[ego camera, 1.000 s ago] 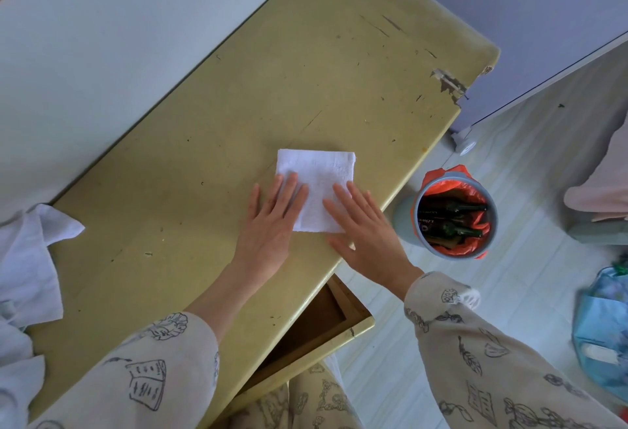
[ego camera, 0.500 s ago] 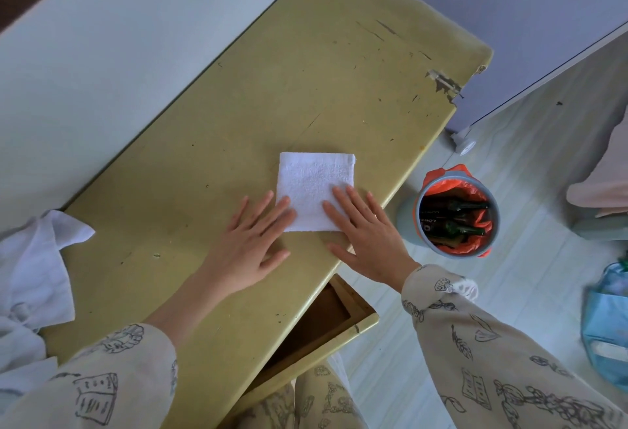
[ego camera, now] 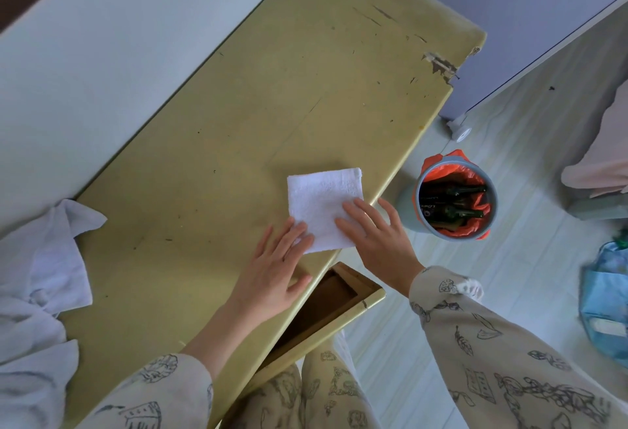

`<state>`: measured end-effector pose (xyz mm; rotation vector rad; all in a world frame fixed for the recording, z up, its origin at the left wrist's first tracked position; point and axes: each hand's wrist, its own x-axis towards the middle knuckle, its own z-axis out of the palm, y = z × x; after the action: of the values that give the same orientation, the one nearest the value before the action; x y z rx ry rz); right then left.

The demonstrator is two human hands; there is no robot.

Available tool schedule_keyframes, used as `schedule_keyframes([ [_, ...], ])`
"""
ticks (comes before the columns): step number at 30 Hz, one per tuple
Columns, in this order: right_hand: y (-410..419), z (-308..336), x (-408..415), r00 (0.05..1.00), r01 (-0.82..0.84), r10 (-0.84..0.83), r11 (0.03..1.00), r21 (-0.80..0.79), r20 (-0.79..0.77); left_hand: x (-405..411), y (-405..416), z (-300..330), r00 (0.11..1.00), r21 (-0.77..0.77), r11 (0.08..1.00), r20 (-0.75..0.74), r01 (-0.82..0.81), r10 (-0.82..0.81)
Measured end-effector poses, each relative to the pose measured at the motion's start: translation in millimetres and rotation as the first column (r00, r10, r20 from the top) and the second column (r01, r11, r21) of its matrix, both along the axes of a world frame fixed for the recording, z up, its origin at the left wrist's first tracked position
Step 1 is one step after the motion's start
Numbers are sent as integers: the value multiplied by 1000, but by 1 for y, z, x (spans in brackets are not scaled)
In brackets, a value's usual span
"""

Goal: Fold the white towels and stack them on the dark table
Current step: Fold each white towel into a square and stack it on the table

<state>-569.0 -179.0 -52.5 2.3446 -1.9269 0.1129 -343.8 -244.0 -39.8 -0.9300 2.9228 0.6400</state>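
Olive-yellow and scuffed, the table (ego camera: 238, 122) fills the head view, set against a pale wall, with a drawer (ego camera: 326, 306) pulled open under its near edge. We see the folded white towel (ego camera: 323, 204) lying flat as a small square near that edge, just above the drawer. Both our hands lie flat, with nothing clasped: the left hand (ego camera: 272, 272) sits at the towel's lower left corner, its fingers (ego camera: 292, 238) straight and overlapping that corner, while the right hand (ego camera: 377, 238) rests on the towel's lower right part, fingers spread. The towel therefore lies directly ahead of both sets of fingertips, its sides running slightly tilted to the table edge (no clear long axis, being nearly square). We judge the right hand the nearer, with more of it on the cloth. Far left of the towel, a heap of unfolded white towels (ego camera: 40, 292) waits at the table's end. Right of the towel, on the floor, stands a bin (ego camera: 455, 201) with bottles.
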Motion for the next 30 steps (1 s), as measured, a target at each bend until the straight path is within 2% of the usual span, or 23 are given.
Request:
schedule_keyframes([
  [4,1,12,-3,992,42,-40,999,-19,119,1,-2,5,998,53,998,-59,-20,23],
  [6,4,26,0,971,73,-67,997,-17,231,-2,-3,12,992,115,993,-125,-9,23],
  [8,11,45,4,919,144,-141,989,17,367,-9,-1,27,971,198,980,-230,-16,62],
  [10,22,64,8,843,247,-251,966,71,476,-16,1,45,954,310,947,-249,-86,168],
  [12,43,87,8,761,390,-383,915,103,523,-26,5,66,943,391,914,-249,-111,221],
  [15,85,124,4,550,617,-569,770,161,612,-53,12,96,944,442,896,-277,-42,181],
  [19,167,171,-9,282,812,-639,557,177,716,-106,48,141,946,466,870,-324,161,-2],
  [24,307,213,-14,77,956,-657,262,131,750,-171,155,185,891,416,807,-357,420,-280],
  [27,411,226,-5,-48,989,-652,75,128,757,-201,247,199,830,381,746,-368,546,-419],
  [30,523,235,16,-132,991,-626,-82,104,768,-222,357,207,754,375,654,-351,657,-556],
])
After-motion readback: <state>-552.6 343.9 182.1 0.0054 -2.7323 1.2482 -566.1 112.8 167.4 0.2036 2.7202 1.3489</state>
